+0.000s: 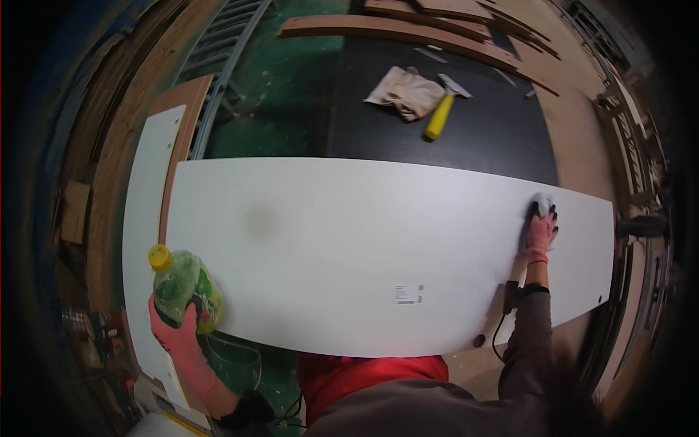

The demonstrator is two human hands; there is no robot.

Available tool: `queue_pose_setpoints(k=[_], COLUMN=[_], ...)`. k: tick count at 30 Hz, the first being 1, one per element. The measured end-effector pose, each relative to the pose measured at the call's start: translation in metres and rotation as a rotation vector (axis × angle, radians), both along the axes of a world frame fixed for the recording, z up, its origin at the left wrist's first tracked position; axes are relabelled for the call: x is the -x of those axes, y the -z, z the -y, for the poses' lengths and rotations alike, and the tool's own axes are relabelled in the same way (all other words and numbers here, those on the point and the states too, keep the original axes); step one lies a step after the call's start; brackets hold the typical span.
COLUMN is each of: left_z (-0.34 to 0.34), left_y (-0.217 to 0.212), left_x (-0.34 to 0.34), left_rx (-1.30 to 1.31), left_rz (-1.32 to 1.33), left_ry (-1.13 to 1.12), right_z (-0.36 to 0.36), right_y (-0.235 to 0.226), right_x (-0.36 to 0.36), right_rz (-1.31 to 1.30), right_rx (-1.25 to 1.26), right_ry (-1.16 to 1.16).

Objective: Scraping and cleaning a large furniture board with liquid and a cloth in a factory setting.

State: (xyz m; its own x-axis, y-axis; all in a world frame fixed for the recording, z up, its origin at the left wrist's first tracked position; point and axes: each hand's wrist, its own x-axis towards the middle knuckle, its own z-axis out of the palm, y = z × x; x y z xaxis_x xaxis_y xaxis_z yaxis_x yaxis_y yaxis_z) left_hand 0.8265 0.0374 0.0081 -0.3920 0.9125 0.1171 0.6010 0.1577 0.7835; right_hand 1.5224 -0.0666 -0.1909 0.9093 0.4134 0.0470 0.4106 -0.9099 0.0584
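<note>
My left hand (pixel 177 336), in a pink glove with dark fingertips, is closed round a green plastic bottle (pixel 180 282) with a yellow cap. The bottle stands out over the left end of a long white panel (pixel 328 233). Far to the right, my right hand (pixel 541 229), gloved the same way, presses a crumpled whitish cloth (pixel 542 201) onto the panel's surface. Its fingers are bent over the cloth, and part of it is hidden beneath them. A small printed label (pixel 409 294) sticks to the panel near its front edge.
Behind the panel, a dark board (pixel 444 149) bears a beige rag (pixel 405 93) and a scraper with a yellow handle (pixel 437 120). Brown strips (pixel 349 28) lie across the back. Another white board (pixel 149 182) extends at left beside a metal ladder-like frame (pixel 226 44). A cable (pixel 496 339) hangs near my right arm.
</note>
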Motion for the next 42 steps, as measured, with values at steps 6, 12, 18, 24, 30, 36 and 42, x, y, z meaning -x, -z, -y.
queue_pose_setpoints(k=[6, 12, 18, 24, 30, 36, 42], left_z=[-0.033, -0.047, -0.043, -0.052, -0.068, -0.075, -0.07], left_y=[0.008, 0.027, 0.038, 0.045, 0.045, 0.045, 0.056], left_x=[0.123, 0.255, 0.346, 0.364, 0.349, 0.33, 0.315], left_rx=[-0.048, -0.042, 0.005, 0.065, 0.083, 0.132, 0.132], left_rz=[-0.12, -0.22, -0.102, -0.027, 0.062, 0.036, 0.043], left_ry=[-0.117, -0.242, -0.312, -0.371, -0.338, -0.337, -0.245], right_z=[-0.163, -0.256, -0.364, -0.372, -0.184, -0.29, -0.416], right_y=[-0.021, -0.011, -0.026, -0.05, -0.033, -0.033, -0.037], right_x=[0.214, 0.416, 0.61, 0.764, 0.819, 0.774, 0.735], right_rz=[-0.077, -0.012, -0.16, -0.449, -0.886, -0.72, -0.261], right_rx=[-0.03, -0.068, -0.11, -0.306, -0.229, -0.482, -0.33], right_ry=[-0.438, -0.743, -1.046, -1.579, -2.266, -1.786, -1.334])
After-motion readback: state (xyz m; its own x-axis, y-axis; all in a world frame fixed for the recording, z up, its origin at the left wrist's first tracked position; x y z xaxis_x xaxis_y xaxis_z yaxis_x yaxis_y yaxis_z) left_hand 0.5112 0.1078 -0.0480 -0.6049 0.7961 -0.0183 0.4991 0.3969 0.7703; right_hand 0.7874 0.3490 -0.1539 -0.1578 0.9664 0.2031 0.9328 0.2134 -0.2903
